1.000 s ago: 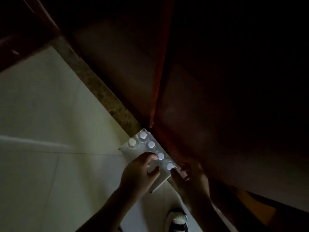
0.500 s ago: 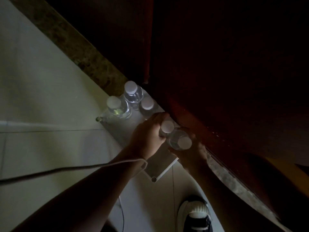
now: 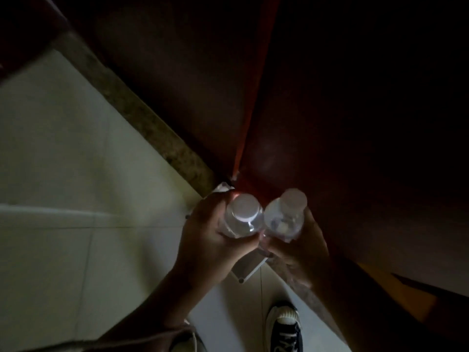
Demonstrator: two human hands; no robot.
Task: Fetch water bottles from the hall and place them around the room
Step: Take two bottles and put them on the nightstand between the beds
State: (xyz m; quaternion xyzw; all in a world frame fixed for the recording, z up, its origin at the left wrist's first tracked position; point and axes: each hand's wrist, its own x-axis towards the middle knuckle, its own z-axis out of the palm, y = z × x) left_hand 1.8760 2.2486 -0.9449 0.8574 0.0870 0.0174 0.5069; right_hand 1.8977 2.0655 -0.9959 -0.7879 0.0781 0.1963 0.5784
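Note:
I look straight down in dim light. My left hand [image 3: 208,237] grips a clear water bottle [image 3: 242,219] with a white cap, held upright. Right beside it, my right hand [image 3: 302,252] grips a second clear bottle [image 3: 284,219] with a white cap. The two bottles nearly touch. Both hang above a white tray [image 3: 247,271] on the floor, of which only a near corner and a far corner show. Any other bottles on the tray are hidden behind my hands.
A pale tiled floor [image 3: 63,174] fills the left. A speckled stone skirting [image 3: 142,118] runs diagonally along a dark reddish wooden wall [image 3: 330,110]. My dark shoe with a white toe [image 3: 285,326] stands near the bottom edge.
Both hands closed round a bottle on the tray and lifted them up towards the camera. The other bottles on the tray are now covered by my hands.

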